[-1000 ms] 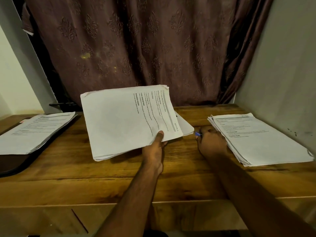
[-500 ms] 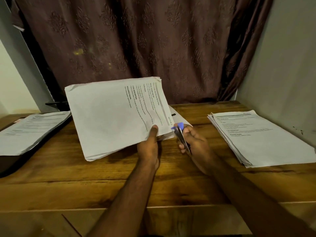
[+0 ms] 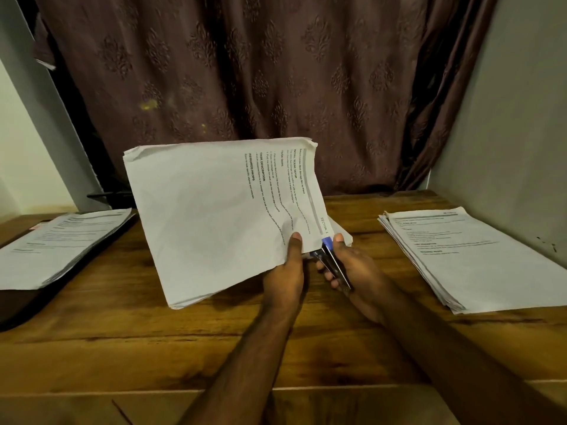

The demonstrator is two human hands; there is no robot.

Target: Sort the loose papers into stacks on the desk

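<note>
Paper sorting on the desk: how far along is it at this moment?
Done: one stack lies at the desk's left side, another at its right. In hand: the left hand holds a raised bundle of sheets by its near corner, while the right hand puts a blue stapler to that corner. Left: fastening the bundle and setting it down.

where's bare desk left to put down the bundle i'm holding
Bare wood runs along the desk's near edge, and between the left stack and right stack, under the held bundle. That middle patch looks widest. The left hand grips the bundle; the right hand holds a stapler at its corner. Both sides are crowded with paper.
</note>
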